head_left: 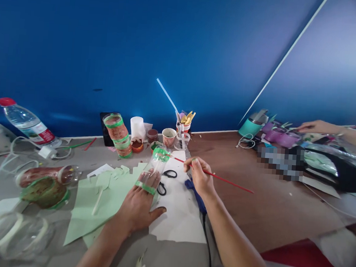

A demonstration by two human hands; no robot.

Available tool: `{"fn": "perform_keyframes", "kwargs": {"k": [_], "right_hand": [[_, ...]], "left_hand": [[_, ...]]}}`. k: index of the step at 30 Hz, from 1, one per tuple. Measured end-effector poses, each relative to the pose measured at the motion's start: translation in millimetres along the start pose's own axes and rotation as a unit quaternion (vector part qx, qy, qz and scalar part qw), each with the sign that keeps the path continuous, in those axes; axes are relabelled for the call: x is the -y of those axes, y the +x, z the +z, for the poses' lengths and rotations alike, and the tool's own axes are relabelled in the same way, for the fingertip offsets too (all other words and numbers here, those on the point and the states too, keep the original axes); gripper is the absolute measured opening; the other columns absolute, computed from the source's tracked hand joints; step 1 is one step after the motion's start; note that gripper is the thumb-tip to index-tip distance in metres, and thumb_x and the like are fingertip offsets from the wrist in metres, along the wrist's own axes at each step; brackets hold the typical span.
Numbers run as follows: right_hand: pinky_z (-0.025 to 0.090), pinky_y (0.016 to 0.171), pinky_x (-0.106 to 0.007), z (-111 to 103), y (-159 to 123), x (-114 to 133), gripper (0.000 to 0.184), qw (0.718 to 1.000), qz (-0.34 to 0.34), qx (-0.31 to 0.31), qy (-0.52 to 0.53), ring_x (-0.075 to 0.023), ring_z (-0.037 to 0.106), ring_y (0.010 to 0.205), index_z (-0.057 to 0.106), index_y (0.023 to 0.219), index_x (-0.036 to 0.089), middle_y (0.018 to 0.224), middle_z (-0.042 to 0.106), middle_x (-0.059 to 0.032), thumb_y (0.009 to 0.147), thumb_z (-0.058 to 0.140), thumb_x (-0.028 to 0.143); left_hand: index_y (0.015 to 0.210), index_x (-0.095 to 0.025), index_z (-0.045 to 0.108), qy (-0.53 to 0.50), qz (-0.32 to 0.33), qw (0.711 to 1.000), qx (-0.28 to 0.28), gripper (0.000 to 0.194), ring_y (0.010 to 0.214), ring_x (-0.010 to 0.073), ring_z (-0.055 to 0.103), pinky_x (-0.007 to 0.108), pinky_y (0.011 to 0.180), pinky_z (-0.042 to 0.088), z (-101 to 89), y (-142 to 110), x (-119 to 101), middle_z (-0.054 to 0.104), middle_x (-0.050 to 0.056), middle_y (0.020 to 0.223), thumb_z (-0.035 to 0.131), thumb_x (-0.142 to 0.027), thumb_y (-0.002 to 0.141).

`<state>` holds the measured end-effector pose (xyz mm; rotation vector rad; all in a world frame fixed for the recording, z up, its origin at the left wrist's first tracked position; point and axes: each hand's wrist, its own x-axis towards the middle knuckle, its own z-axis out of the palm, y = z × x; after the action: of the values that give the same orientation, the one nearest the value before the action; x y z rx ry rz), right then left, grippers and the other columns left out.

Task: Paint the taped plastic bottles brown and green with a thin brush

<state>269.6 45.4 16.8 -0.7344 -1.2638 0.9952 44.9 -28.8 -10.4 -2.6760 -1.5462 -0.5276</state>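
Here the left hand (139,210) is lying back-up, fingers running straight and unclenched inside the clear tube (161,153), thumb jutting out sideways to the right. The tube is sitting around those fingers and stretching beyond their tips. The right hand (201,178) is bending at the wrist and pinching the red brush (232,184) between thumb and fingers, its tip pointing leftward at the tube's green far end. Scissors (162,188) are resting just right of the left fingers.
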Motion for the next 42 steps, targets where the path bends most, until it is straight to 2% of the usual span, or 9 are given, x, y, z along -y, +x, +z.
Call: {"fn": "perform_keyframes", "kwargs": {"k": [4, 7, 13, 22, 25, 29, 36, 42], "right_hand": [[0.040, 0.054, -0.029, -1, 0, -1, 0.044, 0.999, 0.018, -0.024, -0.023, -0.0138, 0.048, 0.051, 0.064, 0.062, 0.019, 0.053, 0.055, -0.0007, 0.089, 0.054, 0.051], [0.040, 0.055, -0.028, -5, 1, -4, 0.044, 0.999, -0.008, -0.045, -0.010, -0.0139, 0.049, 0.053, 0.064, 0.063, 0.019, 0.054, 0.055, -0.0004, 0.091, 0.053, 0.050], [0.044, 0.061, -0.031, -3, 0, -5, 0.040, 1.000, -0.016, -0.003, -0.010, -0.0153, 0.052, 0.056, 0.069, 0.073, 0.018, 0.060, 0.061, -0.0026, 0.091, 0.053, 0.050], [0.038, 0.055, -0.028, -7, 2, -4, 0.042, 0.998, -0.016, -0.060, 0.002, -0.0130, 0.048, 0.051, 0.064, 0.061, 0.019, 0.052, 0.054, 0.0007, 0.091, 0.053, 0.046], [0.041, 0.057, -0.029, -5, 2, -3, 0.039, 0.999, -0.021, -0.036, 0.011, -0.0140, 0.051, 0.054, 0.068, 0.068, 0.019, 0.055, 0.058, -0.0007, 0.090, 0.055, 0.049], [0.042, 0.058, -0.029, -2, 2, -2, 0.040, 1.000, 0.002, -0.017, -0.005, -0.0147, 0.052, 0.055, 0.068, 0.069, 0.018, 0.056, 0.060, -0.0014, 0.088, 0.056, 0.051], [0.034, 0.052, -0.027, -10, 3, -5, 0.041, 0.998, -0.008, -0.065, 0.000, -0.0116, 0.045, 0.050, 0.065, 0.062, 0.018, 0.051, 0.053, 0.0013, 0.090, 0.056, 0.047], [0.036, 0.054, -0.027, -6, 2, -4, 0.041, 0.999, 0.014, -0.032, -0.013, -0.0121, 0.046, 0.049, 0.066, 0.065, 0.018, 0.054, 0.056, 0.0003, 0.090, 0.054, 0.049]], "left_hand": [[0.155, -0.020, 0.016, -0.018, -0.003, 1.000, 0.003, 0.092, 0.144, 0.0341, 0.030, 0.048, 0.115, 0.025, 1.9, 0, 0, 0.035, 0.012, 0.156, 0.059, -0.055, 0.082], [0.154, -0.019, 0.019, -0.015, -0.010, 1.000, 0.007, 0.090, 0.144, 0.0336, 0.030, 0.045, 0.115, 0.025, 3.5, -1, 1, 0.036, 0.011, 0.155, 0.059, -0.055, 0.082], [0.154, -0.021, 0.020, -0.013, 0.009, 1.000, 0.002, 0.087, 0.143, 0.0335, 0.032, 0.045, 0.116, 0.022, 6.3, -3, -2, 0.038, 0.010, 0.155, 0.056, -0.057, 0.084], [0.150, -0.018, 0.033, -0.003, -0.009, 1.000, 0.014, 0.079, 0.139, 0.0351, 0.038, 0.045, 0.111, 0.032, 2.4, -2, -1, 0.044, 0.012, 0.151, 0.057, -0.054, 0.085], [0.149, -0.016, 0.035, 0.009, -0.012, 0.999, 0.038, 0.078, 0.135, 0.0366, 0.043, 0.047, 0.109, 0.034, 0.6, -1, -6, 0.048, 0.015, 0.147, 0.057, -0.055, 0.085], [0.152, -0.015, 0.027, 0.026, 0.001, 0.999, 0.033, 0.083, 0.134, 0.0375, 0.044, 0.047, 0.107, 0.036, 1.3, -1, -10, 0.045, 0.016, 0.149, 0.055, -0.056, 0.086], [0.155, -0.017, 0.015, 0.062, 0.002, 0.998, -0.023, 0.087, 0.139, 0.0337, 0.038, 0.042, 0.110, 0.032, 4.2, -4, -3, 0.039, 0.013, 0.153, 0.056, -0.053, 0.087], [0.154, -0.015, 0.016, 0.060, 0.022, 0.998, -0.019, 0.088, 0.140, 0.0335, 0.036, 0.044, 0.111, 0.032, 1.4, -1, -3, 0.040, 0.015, 0.153, 0.055, -0.055, 0.087]]}}
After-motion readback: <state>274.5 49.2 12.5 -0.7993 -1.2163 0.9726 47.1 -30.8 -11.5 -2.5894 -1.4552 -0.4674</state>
